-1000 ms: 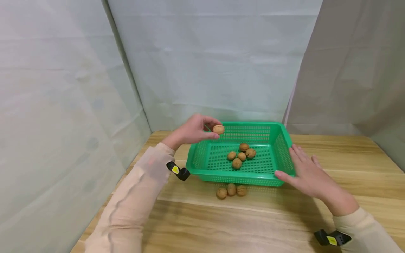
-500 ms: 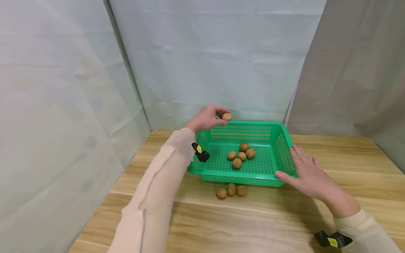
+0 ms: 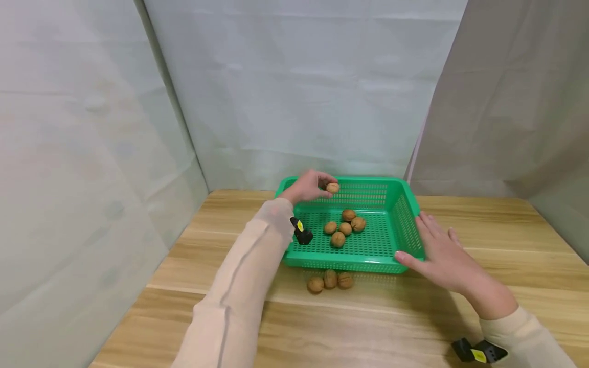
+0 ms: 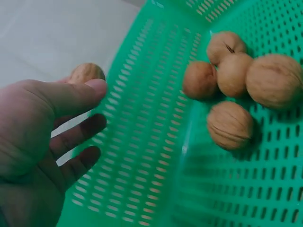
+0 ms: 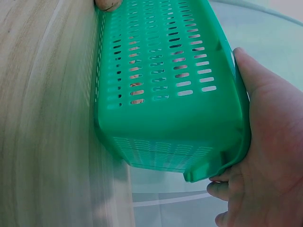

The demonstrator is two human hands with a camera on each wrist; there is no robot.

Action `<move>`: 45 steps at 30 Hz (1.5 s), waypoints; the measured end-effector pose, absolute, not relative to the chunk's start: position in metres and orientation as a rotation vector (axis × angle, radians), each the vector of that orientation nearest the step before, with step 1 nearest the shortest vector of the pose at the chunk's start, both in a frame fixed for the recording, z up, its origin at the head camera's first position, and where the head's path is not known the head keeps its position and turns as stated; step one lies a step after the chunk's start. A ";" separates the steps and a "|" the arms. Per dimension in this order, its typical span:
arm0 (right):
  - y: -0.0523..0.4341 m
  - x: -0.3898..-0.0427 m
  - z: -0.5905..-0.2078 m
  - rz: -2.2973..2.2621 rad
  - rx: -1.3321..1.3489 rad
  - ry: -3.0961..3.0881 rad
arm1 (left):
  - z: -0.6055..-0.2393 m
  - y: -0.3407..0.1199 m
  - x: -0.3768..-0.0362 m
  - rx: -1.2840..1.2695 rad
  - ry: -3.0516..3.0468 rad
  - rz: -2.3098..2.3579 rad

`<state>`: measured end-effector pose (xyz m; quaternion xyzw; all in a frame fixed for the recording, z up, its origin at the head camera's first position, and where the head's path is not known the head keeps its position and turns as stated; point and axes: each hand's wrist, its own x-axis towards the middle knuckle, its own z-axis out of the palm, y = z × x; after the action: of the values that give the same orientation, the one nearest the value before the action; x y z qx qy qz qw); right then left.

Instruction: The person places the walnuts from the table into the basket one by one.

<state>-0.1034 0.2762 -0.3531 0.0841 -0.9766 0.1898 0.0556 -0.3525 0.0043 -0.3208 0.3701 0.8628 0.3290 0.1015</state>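
No lettering legible

Two yellow labels show in the head view: one (image 3: 300, 225) on the black device (image 3: 305, 237) at the left wrist, the other (image 3: 479, 355) on the black device (image 3: 497, 351) at the right wrist. Any print on them is too small to read. In the left wrist view, a tiny pale mark (image 4: 157, 4) stands on the green basket (image 3: 354, 259) near the top edge, too blurred to make out.
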 end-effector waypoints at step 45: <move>0.279 -0.096 -0.349 0.570 0.251 -2.963 | -0.342 0.018 -0.337 1.063 2.407 0.500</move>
<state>-0.0957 0.2794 -0.3488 0.0828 -0.9770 0.1879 0.0571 -0.3366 0.0184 -0.3423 0.3864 0.8747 0.1816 0.2293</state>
